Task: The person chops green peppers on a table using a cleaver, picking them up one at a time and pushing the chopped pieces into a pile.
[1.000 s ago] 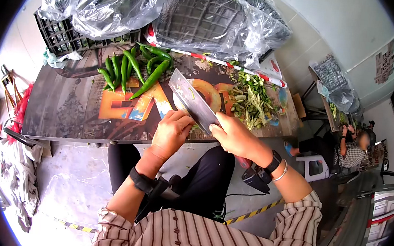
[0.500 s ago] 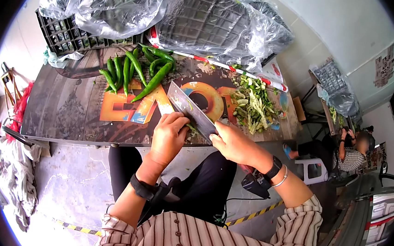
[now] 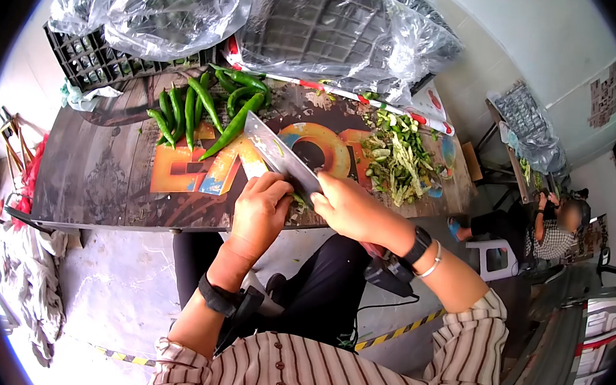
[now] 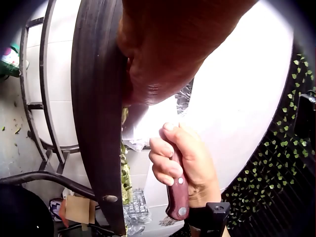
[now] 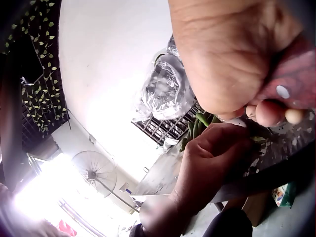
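My right hand [image 3: 354, 207] grips a cleaver [image 3: 277, 149] with a wide, flat metal blade, held on a slant over the table's near edge. Its red-brown riveted handle [image 4: 178, 192] shows in the left wrist view, with the fingers wrapped round it. Close against the blade's left side, my left hand [image 3: 260, 207] has its fingers curled down at the tabletop. A bit of green chili pepper [image 3: 298, 201] peeks out beside the fingertips; the rest is hidden. Whole green chili peppers [image 3: 199, 108] lie in a pile beyond the left hand. Chopped pepper pieces [image 3: 401, 160] form a heap to the right.
Black plastic crates [image 3: 116, 58] covered with clear plastic bags [image 3: 177, 19] line the back of the printed wooden table [image 3: 92, 175]. A red-and-white strip [image 3: 344, 98] runs before them. Another person [image 3: 555, 230] sits at the far right near a white stool [image 3: 494, 259].
The cleaver and both hands have shifted slightly left in the head view, which itself has moved a little. The left hand stays beside the blade, and the pepper piles look the same.
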Motion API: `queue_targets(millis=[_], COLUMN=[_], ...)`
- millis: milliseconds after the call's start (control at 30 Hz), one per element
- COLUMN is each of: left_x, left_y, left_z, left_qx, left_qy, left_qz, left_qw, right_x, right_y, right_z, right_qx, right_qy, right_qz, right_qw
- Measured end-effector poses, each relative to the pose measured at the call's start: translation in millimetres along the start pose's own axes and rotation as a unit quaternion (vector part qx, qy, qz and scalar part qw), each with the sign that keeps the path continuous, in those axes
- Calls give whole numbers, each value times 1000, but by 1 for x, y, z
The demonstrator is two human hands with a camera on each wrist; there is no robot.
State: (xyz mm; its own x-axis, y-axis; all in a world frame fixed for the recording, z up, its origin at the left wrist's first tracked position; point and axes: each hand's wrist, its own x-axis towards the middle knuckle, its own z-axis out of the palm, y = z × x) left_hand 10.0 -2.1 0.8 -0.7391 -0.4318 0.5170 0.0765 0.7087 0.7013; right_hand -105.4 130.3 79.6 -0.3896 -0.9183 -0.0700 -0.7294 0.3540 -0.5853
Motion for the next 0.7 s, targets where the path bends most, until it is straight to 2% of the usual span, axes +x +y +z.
queue_targets(millis=[133, 200, 267, 400, 433, 700], left_x=[0, 0, 1, 2, 1, -1], left_y=[-3, -2, -4, -5, -5, -9], left_z=[3, 0, 1, 1, 0, 4], left_qx=[-17, -4, -5, -13, -16, -27], left_qy=[24, -10, -4, -14, -18, 7], left_qz=[26, 17, 26, 24, 22, 32], left_qw=[999, 1000, 1000, 1000, 999, 999], right_x=[7, 7, 2, -2, -1, -21], right_y=[3, 2, -5, 9, 11, -7], right_z=[2, 1, -6, 0, 0, -14], right_qx=[4, 6, 140, 189, 147, 137], right_qy=[12, 16, -26, 17, 23, 4], right_qz=[-5, -10, 128, 108, 107, 105], right_qw=[1000, 1000, 982, 976, 983, 985])
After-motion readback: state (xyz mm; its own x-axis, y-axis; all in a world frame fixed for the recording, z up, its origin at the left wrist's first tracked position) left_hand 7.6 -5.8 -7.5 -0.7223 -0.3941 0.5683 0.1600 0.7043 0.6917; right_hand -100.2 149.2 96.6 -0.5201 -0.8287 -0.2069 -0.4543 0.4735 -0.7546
